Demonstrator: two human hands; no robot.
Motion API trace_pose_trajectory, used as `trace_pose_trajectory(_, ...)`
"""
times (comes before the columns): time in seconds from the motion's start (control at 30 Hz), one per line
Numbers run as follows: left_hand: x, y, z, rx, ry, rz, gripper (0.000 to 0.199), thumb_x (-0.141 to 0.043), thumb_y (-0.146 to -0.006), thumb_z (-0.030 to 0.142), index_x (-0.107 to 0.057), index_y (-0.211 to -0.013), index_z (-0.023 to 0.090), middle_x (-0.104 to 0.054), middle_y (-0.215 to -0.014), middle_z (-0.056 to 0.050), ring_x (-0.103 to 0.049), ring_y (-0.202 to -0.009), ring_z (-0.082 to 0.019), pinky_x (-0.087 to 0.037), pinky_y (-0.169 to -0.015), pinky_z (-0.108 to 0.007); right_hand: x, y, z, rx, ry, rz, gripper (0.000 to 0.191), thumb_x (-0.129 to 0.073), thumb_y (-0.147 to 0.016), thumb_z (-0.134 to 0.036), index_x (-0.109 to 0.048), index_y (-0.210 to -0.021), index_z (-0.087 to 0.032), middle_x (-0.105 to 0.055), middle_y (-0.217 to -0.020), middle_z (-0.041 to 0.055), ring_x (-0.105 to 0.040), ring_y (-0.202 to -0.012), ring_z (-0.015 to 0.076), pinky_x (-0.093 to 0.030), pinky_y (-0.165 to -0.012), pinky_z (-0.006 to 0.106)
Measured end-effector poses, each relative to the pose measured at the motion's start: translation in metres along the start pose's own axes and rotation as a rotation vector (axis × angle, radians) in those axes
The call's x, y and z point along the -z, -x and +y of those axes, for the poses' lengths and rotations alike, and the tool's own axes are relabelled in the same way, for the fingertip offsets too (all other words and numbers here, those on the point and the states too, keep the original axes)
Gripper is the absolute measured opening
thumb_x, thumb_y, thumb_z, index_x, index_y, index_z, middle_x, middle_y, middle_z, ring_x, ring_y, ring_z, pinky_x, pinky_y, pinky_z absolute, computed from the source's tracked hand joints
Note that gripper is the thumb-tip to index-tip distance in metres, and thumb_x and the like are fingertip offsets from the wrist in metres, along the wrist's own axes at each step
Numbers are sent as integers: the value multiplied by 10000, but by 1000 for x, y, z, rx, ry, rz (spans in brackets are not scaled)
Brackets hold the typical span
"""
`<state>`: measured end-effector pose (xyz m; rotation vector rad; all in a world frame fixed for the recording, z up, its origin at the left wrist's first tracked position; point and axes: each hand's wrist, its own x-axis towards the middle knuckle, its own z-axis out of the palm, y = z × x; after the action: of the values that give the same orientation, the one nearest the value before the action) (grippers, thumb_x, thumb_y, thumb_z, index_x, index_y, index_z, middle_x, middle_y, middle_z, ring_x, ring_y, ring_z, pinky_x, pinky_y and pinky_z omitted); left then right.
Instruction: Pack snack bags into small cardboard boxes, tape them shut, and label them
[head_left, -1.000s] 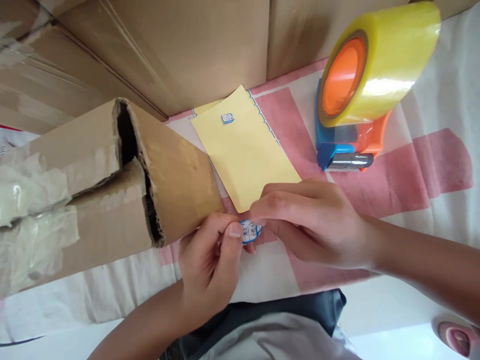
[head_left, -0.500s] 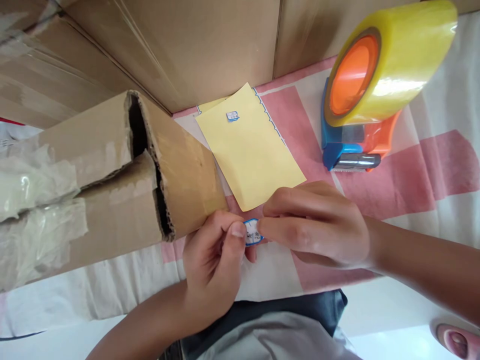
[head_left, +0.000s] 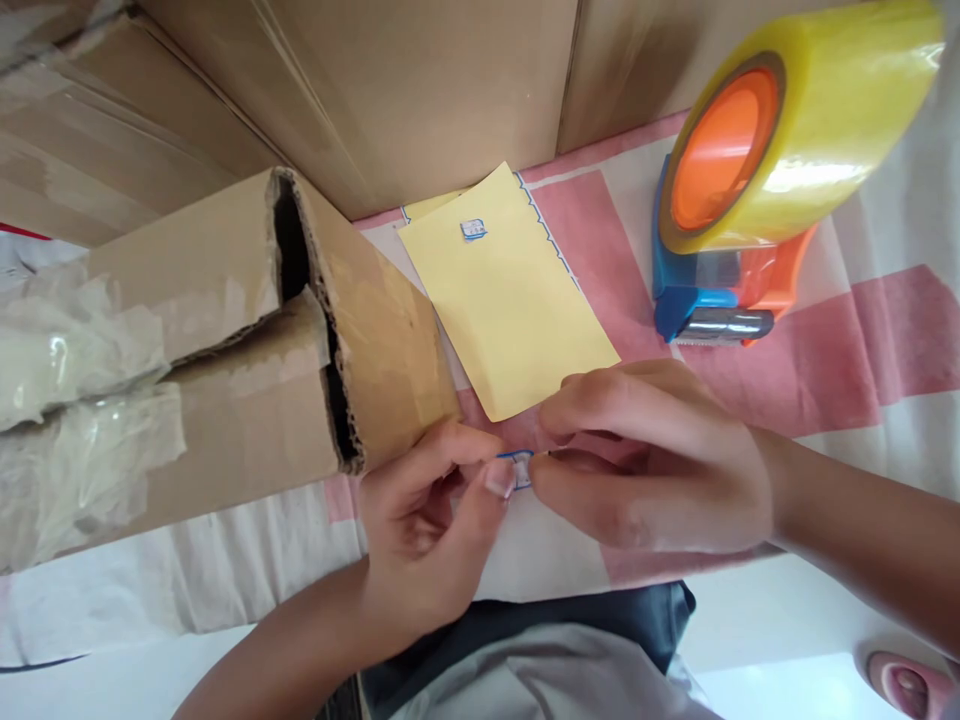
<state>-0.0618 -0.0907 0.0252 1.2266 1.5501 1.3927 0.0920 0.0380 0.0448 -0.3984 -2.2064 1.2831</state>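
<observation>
Just nearer the wearer than a yellow sheet [head_left: 517,310], the left hand [head_left: 431,535] pinches a small blue-edged slip [head_left: 522,472]; the right hand [head_left: 652,465] meets its other end, its grip unclear. The step seems to be delicate fingertip handling, calling for a light, steady hold. Left of the sheet, a taped cardboard box [head_left: 394,350] gapes, contents hidden.

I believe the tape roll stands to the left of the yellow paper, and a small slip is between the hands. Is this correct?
The side is wrong: the head view shows the tape roll to the right of the yellow paper. A small slip is indeed between the left hand and right hand.
</observation>
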Motion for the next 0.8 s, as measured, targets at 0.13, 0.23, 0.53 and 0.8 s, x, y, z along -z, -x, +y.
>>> trace_pose_trajectory(0.13, -1, -2, 3, 27, 8, 2, 154, -620, -962, 232, -682, -821, 241, -569, -642, 6, -503, -591, -116, -382, -510, -255, 2, 2, 1, 72, 30, -19, 243, -627, -796, -98, -423, -740, -218, -296, -601, -81, -229, -515, 60, -239, -451, 250)
trace_pose_trajectory(0.23, 0, -2, 5, 64, 32, -9, 155, -624, -961, 259, -688, -821, 248, -575, -652, -2, -498, -589, -125, -384, -506, -263, 3, 4, 3, 120, 39, -80, 217, -618, -833, -148, -424, -772, -223, -352, -623, -65, -253, -534, 78, -256, -480, 276)
trace_pose_trajectory(0.53, 0, -3, 9, 100, 105, -14, 173, -604, -953, 181, -670, -796, 207, -604, -684, 21, -494, -609, -87, -401, -533, -212, -2, 9, 2, 222, 209, -19, 168, -575, -857, -133, -452, -844, -248, -380, -593, -63, -303, -513, 105, -291, -510, 329)
trace_pose_trajectory(0.8, -1, -4, 11, 105, 50, 23, 230, -581, -945, 149, -643, -729, 198, -598, -634, 31, -515, -573, -85, -407, -508, -202, -6, 8, 0, 254, 215, 6, 214, -580, -835, -94, -434, -772, -237, -344, -557, -63, -286, -496, 90, -228, -502, 329)
